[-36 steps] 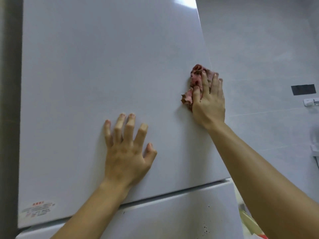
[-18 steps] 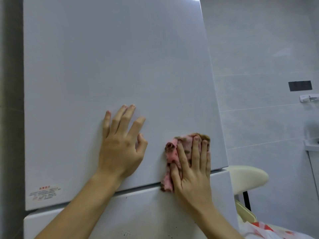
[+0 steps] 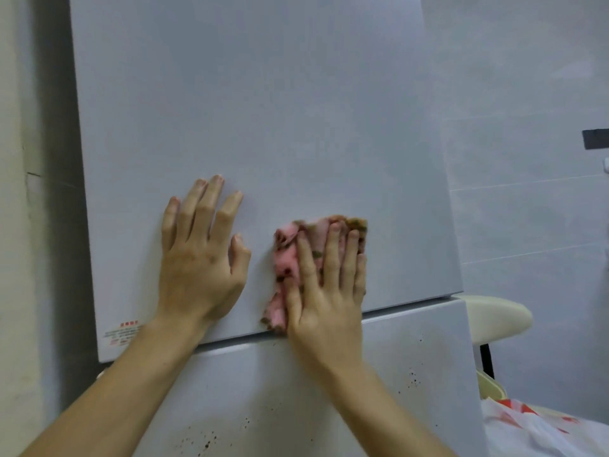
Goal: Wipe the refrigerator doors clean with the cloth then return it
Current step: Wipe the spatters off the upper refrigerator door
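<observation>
The pale grey upper refrigerator door (image 3: 263,110) fills most of the view. Below its bottom edge starts the white lower door (image 3: 412,351), speckled with dark spots. A crumpled pink cloth (image 3: 286,255) with brown patches lies flat on the upper door near its bottom edge. My right hand (image 3: 326,291) presses the cloth against the door with straight fingers. My left hand (image 3: 201,255) rests flat on the upper door just left of the cloth, fingers spread.
A grey tiled wall (image 3: 527,127) stands right of the fridge, with a black patch (image 3: 596,139) on it. A cream chair (image 3: 494,318) sits lower right, above a white and red plastic bag (image 3: 540,430). A dark gap and wall (image 3: 39,225) border the fridge's left side.
My right hand slid the cloth from the upper door's right edge down to its bottom edge, then a little leftward. My left hand stayed flat on the door.
</observation>
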{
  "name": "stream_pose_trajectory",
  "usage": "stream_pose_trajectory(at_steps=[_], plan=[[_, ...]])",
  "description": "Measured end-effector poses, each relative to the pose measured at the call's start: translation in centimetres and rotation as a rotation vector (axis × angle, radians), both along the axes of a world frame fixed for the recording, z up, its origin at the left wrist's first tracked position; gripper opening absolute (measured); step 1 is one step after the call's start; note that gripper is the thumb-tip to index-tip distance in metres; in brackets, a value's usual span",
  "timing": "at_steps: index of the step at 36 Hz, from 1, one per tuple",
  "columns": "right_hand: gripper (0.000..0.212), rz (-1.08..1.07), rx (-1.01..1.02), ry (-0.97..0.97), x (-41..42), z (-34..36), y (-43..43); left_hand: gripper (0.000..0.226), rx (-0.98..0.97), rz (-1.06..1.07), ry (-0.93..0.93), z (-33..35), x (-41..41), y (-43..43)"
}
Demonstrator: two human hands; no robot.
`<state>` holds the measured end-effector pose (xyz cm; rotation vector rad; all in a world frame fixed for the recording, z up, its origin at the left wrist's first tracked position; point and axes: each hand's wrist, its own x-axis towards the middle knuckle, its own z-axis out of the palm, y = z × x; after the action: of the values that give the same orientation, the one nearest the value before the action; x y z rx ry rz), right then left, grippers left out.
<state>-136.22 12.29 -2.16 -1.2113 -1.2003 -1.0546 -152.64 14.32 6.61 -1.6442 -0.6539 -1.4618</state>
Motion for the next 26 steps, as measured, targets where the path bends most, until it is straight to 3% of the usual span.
stream_pose_trajectory(at_steps=[8, 10, 13, 18, 21, 26], plan=[[0.054, 0.022, -0.017, -0.270, 2.7, -0.9, -1.2, 0.056, -0.021, 0.010, 0.022, -1.4, -0.9, -0.1], [0.056, -0.005, -0.027, -0.159, 5.3, 0.4, -1.9, 0.055, -0.039, 0.007, 0.027, -1.2, -1.2, -0.3], [0.063, -0.019, -0.083, 0.178, 7.8, 2.5, -2.5, 0.053, -0.027, 0.033, 0.015, -1.1, -2.2, -0.3], [0.066, -0.034, -0.044, 0.352, 4.5, 3.7, -1.1, 0.051, 0.005, 0.100, -0.092, -1.6, -5.1, 0.6], [0.063, -0.011, 0.003, 0.308, 0.9, 3.6, -0.2, 0.052, -0.005, 0.098, -0.083, -2.4, -6.6, 1.0], [0.059, 0.038, 0.070, 0.068, -6.7, 2.3, 0.9, 0.054, -0.014, 0.083, -0.076, -3.3, -7.9, 1.2]])
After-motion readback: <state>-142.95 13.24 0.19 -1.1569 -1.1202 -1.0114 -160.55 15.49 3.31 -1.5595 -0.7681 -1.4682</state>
